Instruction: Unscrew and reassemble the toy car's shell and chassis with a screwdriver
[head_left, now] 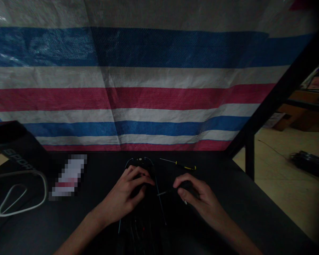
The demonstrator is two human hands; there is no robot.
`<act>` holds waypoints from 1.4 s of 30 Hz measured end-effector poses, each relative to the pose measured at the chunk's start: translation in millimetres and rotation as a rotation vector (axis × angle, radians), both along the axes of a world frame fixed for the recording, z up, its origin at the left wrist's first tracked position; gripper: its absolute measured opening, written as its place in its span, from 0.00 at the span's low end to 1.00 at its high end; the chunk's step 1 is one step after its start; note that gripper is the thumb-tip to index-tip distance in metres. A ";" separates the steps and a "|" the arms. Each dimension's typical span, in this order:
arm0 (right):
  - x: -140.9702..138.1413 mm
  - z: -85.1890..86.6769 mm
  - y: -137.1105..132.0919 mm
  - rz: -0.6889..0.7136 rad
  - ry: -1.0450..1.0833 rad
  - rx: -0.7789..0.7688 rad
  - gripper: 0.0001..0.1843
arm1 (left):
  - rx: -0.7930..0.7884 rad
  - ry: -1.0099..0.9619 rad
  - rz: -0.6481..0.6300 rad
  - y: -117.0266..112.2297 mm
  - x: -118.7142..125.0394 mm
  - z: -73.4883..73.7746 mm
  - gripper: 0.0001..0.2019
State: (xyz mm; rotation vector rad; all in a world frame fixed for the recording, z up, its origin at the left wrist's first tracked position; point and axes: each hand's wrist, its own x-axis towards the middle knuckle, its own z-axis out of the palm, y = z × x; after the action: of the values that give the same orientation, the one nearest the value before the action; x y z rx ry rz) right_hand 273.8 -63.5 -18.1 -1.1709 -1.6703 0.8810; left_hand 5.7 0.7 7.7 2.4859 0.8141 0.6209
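A long black device (140, 219) lies in front of me, edged with thin metal rods and carrying wires at its near end; its dark details are hard to make out. My left hand (131, 186) bends over its middle, with fingers and thumb curled around it and hiding part of it. To the right, my right hand (195, 191) is closed around the dark handle of a screwdriver (166, 192). Its thin shaft points left, and its tip appears beside or over the device's right-hand rod; contact cannot be made out.
Behind the device lies a second screwdriver (186, 165), yellow and black, on the dark table (244, 212). On the left are a blurred-out pale item (70, 177), a white cable (44, 187) and a black box (18, 148). A striped sheet (148, 99) hangs behind; a black frame bar (265, 117) slants at right.
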 end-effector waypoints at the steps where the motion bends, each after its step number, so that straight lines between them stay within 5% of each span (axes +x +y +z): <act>1: 0.1 -0.5 -0.1 0.002 0.001 -0.001 0.12 | 0.000 0.003 0.000 0.0 -0.2 -0.2 0.14; 10: -7.1 11.0 -0.2 -0.041 -0.080 0.055 0.09 | -0.004 0.014 0.001 1.8 -1.4 -4.3 0.15; 21: -39.9 69.6 27.6 -0.007 -0.526 0.189 0.01 | 0.006 0.013 -0.003 2.1 -3.5 -5.5 0.15; 27: -53.2 96.8 31.0 0.145 -0.711 0.173 0.10 | 0.028 0.039 0.004 2.5 -4.1 -6.0 0.12; 42: -46.3 109.5 24.3 0.313 -0.740 0.118 0.12 | 0.005 0.020 0.007 0.6 -1.1 -1.2 0.10</act>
State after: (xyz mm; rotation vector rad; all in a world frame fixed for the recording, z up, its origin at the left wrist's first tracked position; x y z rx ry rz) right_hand 227.5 -39.2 91.4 -1.2548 -2.5187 0.5361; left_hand 4.6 1.3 6.5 2.4989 0.8300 0.6017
